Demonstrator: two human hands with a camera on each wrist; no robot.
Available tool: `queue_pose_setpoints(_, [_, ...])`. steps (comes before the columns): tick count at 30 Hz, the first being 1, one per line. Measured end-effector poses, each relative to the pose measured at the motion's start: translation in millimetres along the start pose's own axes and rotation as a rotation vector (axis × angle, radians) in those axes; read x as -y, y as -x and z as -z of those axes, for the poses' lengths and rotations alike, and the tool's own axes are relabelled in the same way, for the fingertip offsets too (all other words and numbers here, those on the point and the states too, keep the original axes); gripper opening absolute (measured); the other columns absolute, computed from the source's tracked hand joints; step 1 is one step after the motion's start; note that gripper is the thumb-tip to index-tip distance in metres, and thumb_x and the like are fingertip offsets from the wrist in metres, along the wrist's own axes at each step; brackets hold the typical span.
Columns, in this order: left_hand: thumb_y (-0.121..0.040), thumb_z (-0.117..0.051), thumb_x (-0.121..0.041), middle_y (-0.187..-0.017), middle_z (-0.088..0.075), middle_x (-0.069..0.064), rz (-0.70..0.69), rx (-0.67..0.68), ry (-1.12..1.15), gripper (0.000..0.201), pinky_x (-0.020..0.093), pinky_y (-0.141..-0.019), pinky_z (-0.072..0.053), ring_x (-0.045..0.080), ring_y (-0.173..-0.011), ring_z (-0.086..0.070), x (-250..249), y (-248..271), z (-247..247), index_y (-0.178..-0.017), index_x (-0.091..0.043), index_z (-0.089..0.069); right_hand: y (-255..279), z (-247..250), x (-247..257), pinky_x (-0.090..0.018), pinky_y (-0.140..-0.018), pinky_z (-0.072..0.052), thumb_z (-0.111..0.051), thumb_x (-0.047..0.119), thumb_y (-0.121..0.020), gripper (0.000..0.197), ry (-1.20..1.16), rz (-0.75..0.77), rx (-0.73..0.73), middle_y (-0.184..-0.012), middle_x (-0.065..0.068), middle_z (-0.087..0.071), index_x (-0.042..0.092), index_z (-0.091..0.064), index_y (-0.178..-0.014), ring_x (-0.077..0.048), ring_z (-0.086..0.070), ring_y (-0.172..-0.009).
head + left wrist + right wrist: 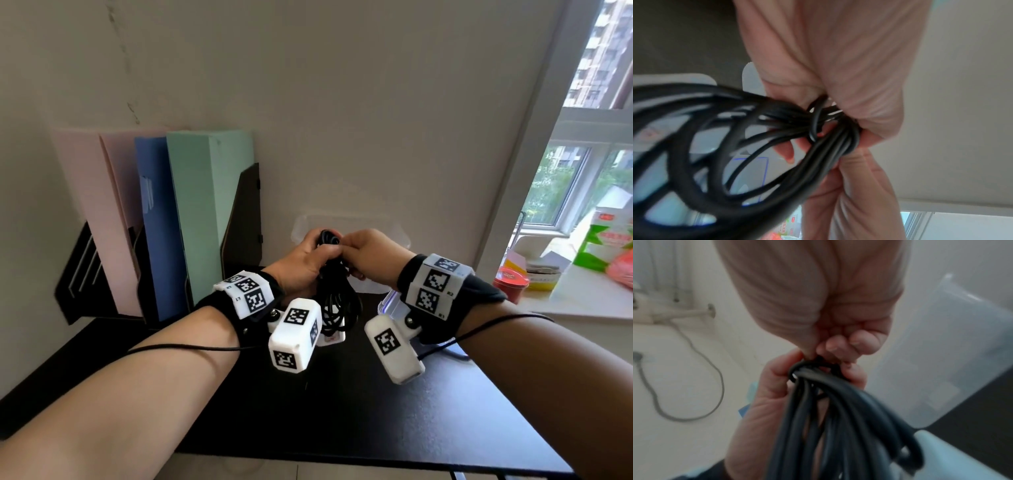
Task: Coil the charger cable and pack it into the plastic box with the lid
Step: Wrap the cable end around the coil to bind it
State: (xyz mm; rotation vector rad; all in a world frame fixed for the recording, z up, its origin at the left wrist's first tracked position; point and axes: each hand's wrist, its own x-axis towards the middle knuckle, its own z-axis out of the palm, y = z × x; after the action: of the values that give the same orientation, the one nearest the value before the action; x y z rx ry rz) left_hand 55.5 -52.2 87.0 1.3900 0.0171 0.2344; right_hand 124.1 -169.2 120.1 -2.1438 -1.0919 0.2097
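The black charger cable point(337, 301) hangs as a bundle of loops above the black desk point(376, 428), with a white charger block point(331, 338) at its lower end. My left hand point(310, 255) grips the top of the bundle in a fist. My right hand point(363, 248) pinches a strand that wraps around the bundle's top point(815, 123). In the right wrist view the cable point(840, 402) runs down from both sets of fingers. The translucent plastic box point(404, 236) stands behind the hands against the wall. A clear piece with a blue edge point(388, 305), possibly the lid, lies under my right wrist.
Pink, blue and green folders point(191, 212) stand in a black file holder point(239, 219) at the back left. A windowsill on the right carries a red tin point(510, 282), a green carton point(603, 243) and other packages. The desk's front edge point(376, 462) is near me.
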Motion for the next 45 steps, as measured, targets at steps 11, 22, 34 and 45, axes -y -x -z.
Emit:
queue_pose_setpoints(11, [-0.073, -0.052, -0.002, -0.090, -0.053, 0.016, 0.053, -0.030, 0.061, 0.025, 0.032, -0.048, -0.052, 0.025, -0.072, -0.055, -0.9, -3.3, 14.4, -0.091, -0.018, -0.044, -4.6, 13.7, 3.4, -0.017, -0.056, -0.035, -0.053, 0.023, -0.092, 0.018, 0.239, 0.073, -0.037, -0.063, 0.008, -0.048, 0.013, -0.064, -0.084, -0.004, -0.043, -0.059])
queue_pose_setpoints(22, [-0.079, -0.061, -0.028, -0.078, -0.056, 0.010, 0.086, -0.034, -0.026, 0.024, 0.027, -0.057, -0.040, 0.018, -0.062, -0.053, 3.6, -0.4, 10.8, -0.094, -0.014, -0.049, -6.3, 5.0, 10.2, -0.022, -0.051, -0.040, -0.047, 0.017, -0.093, 0.020, 0.062, -0.014, -0.015, -0.058, -0.002, -0.054, 0.009, -0.061, -0.081, -0.012, -0.048, -0.050])
queue_pose_setpoints(34, [-0.077, -0.056, 0.003, -0.088, -0.048, 0.014, 0.075, -0.032, -0.147, 0.043, 0.041, -0.069, -0.053, 0.020, -0.065, -0.054, -3.7, 3.5, -3.3, -0.110, -0.019, -0.039, -8.5, 10.5, 8.5, -0.031, -0.055, -0.049, -0.053, 0.017, -0.093, 0.026, -0.179, -0.087, -0.086, -0.054, -0.007, -0.055, 0.010, -0.058, -0.069, -0.022, -0.054, -0.051])
queue_pose_setpoints(45, [-0.063, -0.082, -0.013, -0.113, -0.060, 0.017, 0.099, -0.071, -0.209, 0.099, 0.040, -0.079, -0.056, 0.025, -0.082, -0.068, -0.7, 7.4, 8.9, -0.140, -0.026, -0.022, -3.8, 9.5, 4.0, -0.031, -0.058, -0.057, -0.044, 0.015, -0.098, 0.026, -0.504, -0.156, -0.082, -0.062, -0.007, -0.053, 0.005, -0.055, -0.077, -0.019, -0.059, -0.053])
